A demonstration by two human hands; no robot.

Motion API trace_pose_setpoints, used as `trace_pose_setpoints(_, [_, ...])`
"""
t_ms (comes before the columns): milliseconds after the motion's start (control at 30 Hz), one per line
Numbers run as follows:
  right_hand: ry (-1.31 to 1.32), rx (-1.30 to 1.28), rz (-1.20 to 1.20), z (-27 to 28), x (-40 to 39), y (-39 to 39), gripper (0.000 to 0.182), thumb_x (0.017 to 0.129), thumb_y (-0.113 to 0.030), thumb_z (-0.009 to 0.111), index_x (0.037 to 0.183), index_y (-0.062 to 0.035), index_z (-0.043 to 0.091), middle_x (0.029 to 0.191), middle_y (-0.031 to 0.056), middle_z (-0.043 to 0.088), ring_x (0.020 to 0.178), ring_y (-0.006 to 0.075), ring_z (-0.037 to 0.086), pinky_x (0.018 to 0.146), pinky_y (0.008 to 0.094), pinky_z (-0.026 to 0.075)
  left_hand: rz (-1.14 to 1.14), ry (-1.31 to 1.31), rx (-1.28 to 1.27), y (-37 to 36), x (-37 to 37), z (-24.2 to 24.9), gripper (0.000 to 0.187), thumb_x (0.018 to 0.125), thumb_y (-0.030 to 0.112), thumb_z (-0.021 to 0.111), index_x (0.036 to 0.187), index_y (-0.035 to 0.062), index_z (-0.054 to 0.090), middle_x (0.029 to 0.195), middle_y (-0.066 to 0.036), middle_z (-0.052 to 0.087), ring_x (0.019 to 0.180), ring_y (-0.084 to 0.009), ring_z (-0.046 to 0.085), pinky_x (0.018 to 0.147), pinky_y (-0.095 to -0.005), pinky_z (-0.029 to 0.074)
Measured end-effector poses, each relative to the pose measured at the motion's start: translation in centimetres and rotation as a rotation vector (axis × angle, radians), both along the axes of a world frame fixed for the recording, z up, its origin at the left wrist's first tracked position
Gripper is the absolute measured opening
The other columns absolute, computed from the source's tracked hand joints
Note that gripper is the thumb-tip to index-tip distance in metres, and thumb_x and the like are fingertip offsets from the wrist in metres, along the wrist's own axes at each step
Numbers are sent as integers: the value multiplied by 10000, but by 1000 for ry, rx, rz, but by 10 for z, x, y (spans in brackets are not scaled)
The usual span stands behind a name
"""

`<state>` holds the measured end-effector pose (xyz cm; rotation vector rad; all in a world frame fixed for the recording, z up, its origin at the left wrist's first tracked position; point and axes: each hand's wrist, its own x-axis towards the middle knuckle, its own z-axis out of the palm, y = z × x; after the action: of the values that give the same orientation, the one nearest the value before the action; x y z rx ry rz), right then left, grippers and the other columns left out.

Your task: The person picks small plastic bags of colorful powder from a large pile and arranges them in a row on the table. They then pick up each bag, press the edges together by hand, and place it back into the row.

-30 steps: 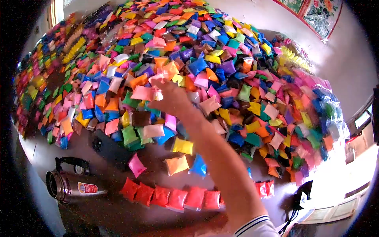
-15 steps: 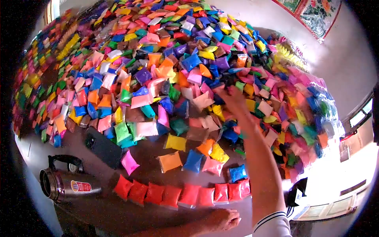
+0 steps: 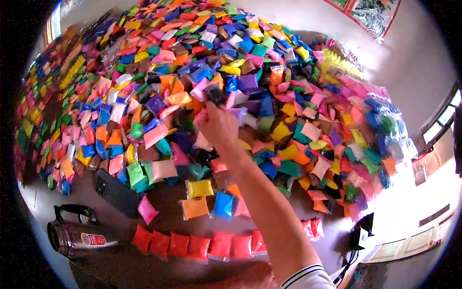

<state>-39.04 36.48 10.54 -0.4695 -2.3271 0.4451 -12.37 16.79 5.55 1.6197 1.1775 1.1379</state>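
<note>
My right hand (image 3: 219, 126) reaches into the middle of a large heap of small, colourful, clear-wrapped packets. Its fingers are closed at a black packet (image 3: 215, 95), which stands up at the fingertips. Orange, pink and purple packets lie around it. Below, a curved row of red packets (image 3: 198, 247) lies on the brown table, with my right forearm crossing over part of it. Between heap and row are a yellow packet (image 3: 199, 189), an orange packet (image 3: 195, 208) and a blue packet (image 3: 223, 205). My left hand is low at the bottom edge, dim and mostly hidden by my right arm.
A steel flask (image 3: 79, 237) with a black handle lies at the left. Beside the heap is a black phone-like slab (image 3: 117, 192), with a bright pink packet (image 3: 147, 210) near it. Clear plastic bags (image 3: 397, 130) edge the heap's right side. Black cables (image 3: 350, 262) hang at lower right.
My right hand has moved left across the heap and now has a black packet at its fingers. My left hand has sunk toward the bottom edge. The whole view has shifted slightly.
</note>
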Motion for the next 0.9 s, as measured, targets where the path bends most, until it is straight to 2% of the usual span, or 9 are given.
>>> trace_pose_setpoints(67, [-27, 21, -16, 5, 0, 4, 158, 755, -186, 605, 842, -58, 572, 743, 188, 621, 720, 372, 617, 620, 451, 494, -25, 4, -12, 3, -1, 2, 198, 859, 194, 541, 742, 35, 547, 726, -158, 567, 666, -358, 565, 609, -441, 449])
trace_pose_setpoints(167, [171, -198, 391, 31, 10, 17, 152, 796, -136, 574, 906, -54, 639, 736, 202, 612, 694, 356, 618, 589, 405, 465, -60, -1, -33, 4, -6, 6, 198, 861, 202, 539, 745, 43, 554, 726, -152, 570, 658, -350, 563, 605, -441, 445])
trace_pose_setpoints(367, [185, -153, -401, 53, 34, 127, 266, 900, -269, 482, 959, -51, 623, 896, 216, 634, 847, 387, 611, 715, 466, 473, 56, 40, 13, 5, -4, 5, 218, 853, 214, 543, 714, 47, 553, 724, -151, 567, 675, -344, 571, 604, -455, 437])
trace_pose_setpoints(400, [392, -389, -204, 26, 30, 169, 294, 918, -280, 455, 980, -41, 615, 921, 211, 631, 876, 389, 603, 744, 456, 468, 59, 39, 12, 5, -5, 5, 218, 853, 214, 543, 714, 47, 553, 724, -151, 567, 675, -344, 571, 604, -455, 437])
trace_pose_setpoints(533, [82, -254, -13, -7, 25, 197, 357, 940, -319, 417, 1058, -37, 603, 980, 212, 621, 951, 356, 586, 816, 402, 445, 17, 71, -41, 7, -9, 8, 212, 840, 212, 548, 706, 47, 553, 735, -156, 569, 689, -358, 573, 619, -465, 445])
trace_pose_setpoints(567, [317, -170, 4, -30, 4, 196, 381, 938, -314, 429, 1116, -17, 588, 1001, 180, 624, 943, 316, 584, 820, 382, 436, 10, 53, 7, 7, -9, 9, 212, 839, 214, 548, 708, 48, 557, 736, -160, 573, 691, -364, 573, 624, -468, 448])
trace_pose_setpoints(633, [348, -868, 236, -40, -35, 197, 393, 925, -292, 482, 1188, -12, 564, 1050, 170, 618, 1054, 283, 558, 910, 357, 413, 27, 44, 21, 7, -6, 7, 213, 840, 216, 547, 708, 48, 557, 735, -161, 573, 690, -365, 572, 625, -469, 448])
trace_pose_setpoints(700, [168, -261, -59, -5, -36, 119, 361, 909, -283, 510, 1205, -83, 563, 1215, 215, 529, 1127, 353, 530, 910, 404, 440, 51, 55, 25, 8, -7, 8, 214, 841, 217, 547, 709, 49, 557, 734, -162, 573, 689, -366, 572, 625, -469, 448])
trace_pose_setpoints(900, [-6, 100, -185, 12, -36, 33, 366, 847, -225, 549, 1206, -163, 523, 1376, 150, 385, 1081, 454, 499, 874, 561, 409, 118, 95, 33, 7, 2, 6, 217, 844, 221, 546, 711, 49, 558, 732, -166, 574, 687, -368, 571, 627, -472, 448])
